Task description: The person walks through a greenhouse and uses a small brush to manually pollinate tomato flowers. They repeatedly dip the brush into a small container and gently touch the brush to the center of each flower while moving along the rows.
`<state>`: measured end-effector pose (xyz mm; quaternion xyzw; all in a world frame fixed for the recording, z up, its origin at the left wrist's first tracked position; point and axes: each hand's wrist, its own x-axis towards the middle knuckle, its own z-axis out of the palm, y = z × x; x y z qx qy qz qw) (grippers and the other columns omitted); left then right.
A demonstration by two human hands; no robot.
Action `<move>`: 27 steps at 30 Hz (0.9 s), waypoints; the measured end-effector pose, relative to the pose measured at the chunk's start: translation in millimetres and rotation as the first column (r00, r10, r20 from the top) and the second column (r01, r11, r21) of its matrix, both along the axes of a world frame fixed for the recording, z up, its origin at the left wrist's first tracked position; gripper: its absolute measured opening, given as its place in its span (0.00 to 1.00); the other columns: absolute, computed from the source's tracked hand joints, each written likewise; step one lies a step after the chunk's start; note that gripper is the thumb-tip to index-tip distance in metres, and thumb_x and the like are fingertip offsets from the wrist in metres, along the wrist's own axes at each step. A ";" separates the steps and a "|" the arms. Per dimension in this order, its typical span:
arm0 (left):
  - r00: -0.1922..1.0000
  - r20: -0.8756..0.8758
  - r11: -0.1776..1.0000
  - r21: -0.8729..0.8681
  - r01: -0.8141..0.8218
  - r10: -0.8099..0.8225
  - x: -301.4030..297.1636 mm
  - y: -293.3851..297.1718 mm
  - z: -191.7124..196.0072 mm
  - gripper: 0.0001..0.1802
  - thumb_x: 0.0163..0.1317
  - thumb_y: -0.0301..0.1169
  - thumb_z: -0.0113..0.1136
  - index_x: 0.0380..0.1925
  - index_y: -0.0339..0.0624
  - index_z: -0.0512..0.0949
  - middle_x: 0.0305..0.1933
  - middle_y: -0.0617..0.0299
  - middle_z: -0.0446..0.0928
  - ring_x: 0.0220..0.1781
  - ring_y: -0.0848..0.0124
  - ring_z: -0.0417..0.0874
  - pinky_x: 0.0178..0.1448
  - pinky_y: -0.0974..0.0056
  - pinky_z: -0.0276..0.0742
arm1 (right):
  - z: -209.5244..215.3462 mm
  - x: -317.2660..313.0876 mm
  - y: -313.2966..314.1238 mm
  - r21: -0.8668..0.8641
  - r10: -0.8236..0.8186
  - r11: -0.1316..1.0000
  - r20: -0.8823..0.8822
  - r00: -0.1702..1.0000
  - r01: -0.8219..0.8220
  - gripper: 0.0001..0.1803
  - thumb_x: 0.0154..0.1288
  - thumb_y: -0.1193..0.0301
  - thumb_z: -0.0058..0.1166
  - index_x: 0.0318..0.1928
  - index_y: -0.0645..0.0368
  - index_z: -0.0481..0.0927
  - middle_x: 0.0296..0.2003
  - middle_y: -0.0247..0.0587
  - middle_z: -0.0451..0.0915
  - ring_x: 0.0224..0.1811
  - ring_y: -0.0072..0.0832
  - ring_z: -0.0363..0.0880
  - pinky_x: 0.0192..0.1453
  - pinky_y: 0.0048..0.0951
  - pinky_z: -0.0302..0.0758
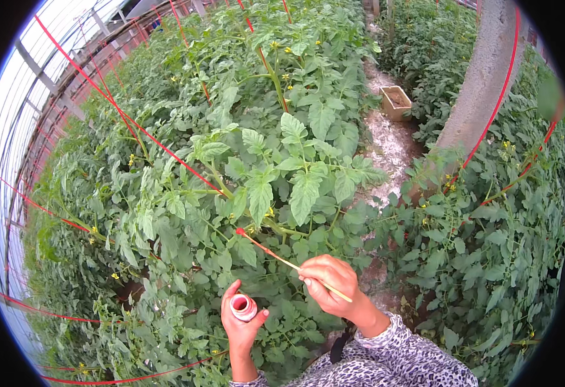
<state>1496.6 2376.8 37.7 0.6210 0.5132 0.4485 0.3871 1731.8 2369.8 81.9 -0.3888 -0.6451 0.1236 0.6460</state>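
My left hand [242, 326] is wrapped round a small open bottle [243, 308] whose inside is stained red. Pinched in my right hand [335, 284] is a thin pale brush [289, 263] with a red tip [240, 231]. The tip points up and left, close to small yellow flowers [251, 229] under the leaves of a tomato plant [263, 187]. Whether the tip touches a flower I cannot tell. The bottle stays lower, apart from the brush.
Red strings [127, 119] slant across the plants and hold up stems. A narrow path [389, 145] runs between rows on the right, with a pale square container [396, 103] on it. Beside it leans a thick grey post [479, 77]. Dense foliage [489, 258] fills both sides.
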 end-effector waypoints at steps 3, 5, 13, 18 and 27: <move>0.999 0.017 0.999 0.000 -0.049 0.049 0.8 -4.1 3.5 0.39 0.34 0.36 0.80 0.48 0.34 0.72 0.46 0.62 0.72 0.37 0.75 0.72 0.46 0.70 0.70 | -2.9 10.9 -20.3 -0.057 -0.024 0.998 -0.158 0.987 0.015 0.06 0.57 0.80 0.55 0.37 0.67 0.77 0.30 0.46 0.79 0.28 0.34 0.79 0.30 0.28 0.75; 0.999 -0.002 0.998 -0.059 -0.036 0.036 2.2 -4.8 11.1 0.59 0.35 0.40 0.81 0.66 0.32 0.57 0.33 0.69 0.69 0.33 0.78 0.71 0.43 0.73 0.70 | -3.8 20.4 -32.6 -0.104 -0.032 0.995 -0.250 0.968 0.006 0.04 0.62 0.78 0.52 0.37 0.66 0.76 0.31 0.45 0.78 0.27 0.29 0.78 0.31 0.25 0.74; 0.938 -0.343 0.994 0.077 0.080 -0.049 6.3 -40.6 25.5 0.25 0.37 0.38 0.76 0.33 0.41 0.74 0.69 0.38 0.56 0.71 0.45 0.58 0.65 0.50 0.61 | 18.1 41.9 -98.8 0.074 0.302 0.931 -0.706 0.640 -0.357 0.12 0.67 0.69 0.49 0.36 0.68 0.74 0.28 0.52 0.76 0.22 0.27 0.73 0.26 0.24 0.72; 0.886 -0.408 0.968 0.018 0.249 -0.220 8.6 -96.0 24.9 0.25 0.33 0.30 0.76 0.34 0.41 0.75 0.70 0.41 0.55 0.72 0.41 0.51 0.69 0.45 0.54 | 28.3 37.2 -157.6 -0.153 0.180 0.949 -0.457 0.871 -0.276 0.08 0.64 0.72 0.50 0.34 0.66 0.76 0.26 0.48 0.78 0.24 0.27 0.75 0.28 0.26 0.72; 0.788 -0.386 0.869 -0.085 0.488 -0.480 9.0 -167.2 -5.9 0.24 0.35 0.30 0.76 0.35 0.43 0.76 0.68 0.42 0.58 0.71 0.42 0.54 0.68 0.46 0.57 | 36.0 3.1 -237.0 -0.340 0.274 0.914 0.108 0.956 -0.223 0.05 0.64 0.74 0.50 0.39 0.61 0.74 0.31 0.42 0.72 0.30 0.41 0.73 0.33 0.39 0.70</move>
